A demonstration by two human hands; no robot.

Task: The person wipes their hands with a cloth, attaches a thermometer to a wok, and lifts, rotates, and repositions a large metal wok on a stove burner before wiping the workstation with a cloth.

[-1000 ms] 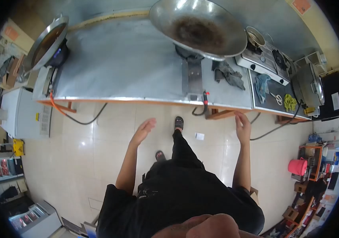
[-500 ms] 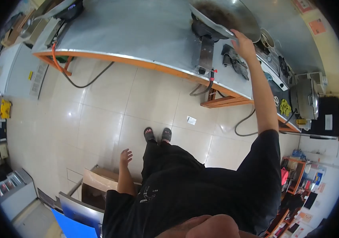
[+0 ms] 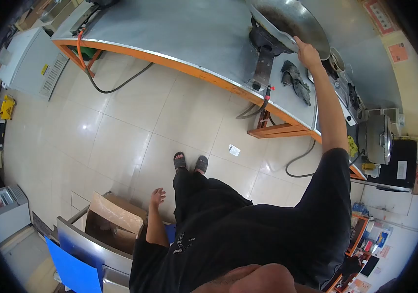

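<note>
A large metal wok (image 3: 292,19) sits tilted on a black burner (image 3: 265,38) at the top of the view. My right hand (image 3: 308,52), at the end of an outstretched arm, has its fingers closed on the wok's near edge. Below the wok, a dark grey cloth (image 3: 295,82) lies on the metal counter (image 3: 189,39). My left hand (image 3: 157,197) hangs low beside my body with its fingers apart, holding nothing. Nearest to it is an open cardboard box (image 3: 116,215) on the lower left.
Orange legs (image 3: 280,131) and black hoses (image 3: 299,166) are under the counter. A gas stove (image 3: 341,93) and large lidded pot (image 3: 377,139) stand right. At left are a white cabinet (image 3: 30,63) and a blue panel (image 3: 74,266). A white paper (image 3: 234,150) lies on the floor.
My right hand has reached up and closed on the wok's edge. My left hand has dropped to my side. The view has turned, bringing the cardboard box into sight, and the wok is more tilted.
</note>
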